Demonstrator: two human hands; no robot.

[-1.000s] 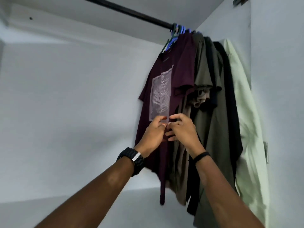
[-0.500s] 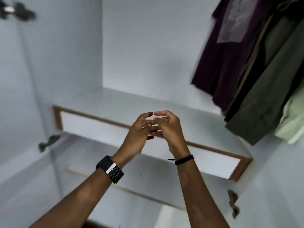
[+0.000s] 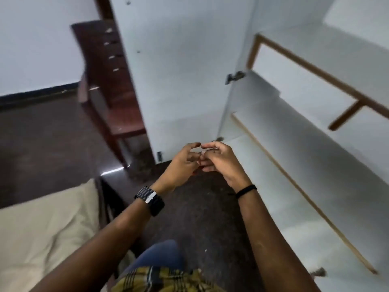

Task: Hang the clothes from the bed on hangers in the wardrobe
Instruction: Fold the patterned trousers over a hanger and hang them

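From the head-worn view, the look has dropped away from the hanging shirts seen a second ago, which are now out of sight, and swung toward the floor and the cream-sheeted bed [image 3: 42, 224]. In my judgement one garment has just been hung and the person is turning to fetch another. The white open wardrobe door [image 3: 174, 76] stands centre frame. Just below its lower edge, the left hand [image 3: 183, 163] and right hand [image 3: 219, 161] meet, fingertips touching, fingers loosely curled; neither visibly grips anything, though whether something tiny is pinched between them I cannot tell. Counted: two hands, one black wristwatch [image 3: 150, 200], one thin black wristband [image 3: 246, 190], one dark wooden chair [image 3: 109, 81] left of the door, two white wardrobe shelves [image 3: 294, 165] to its right. No loose clothes show on the visible corner of bed.
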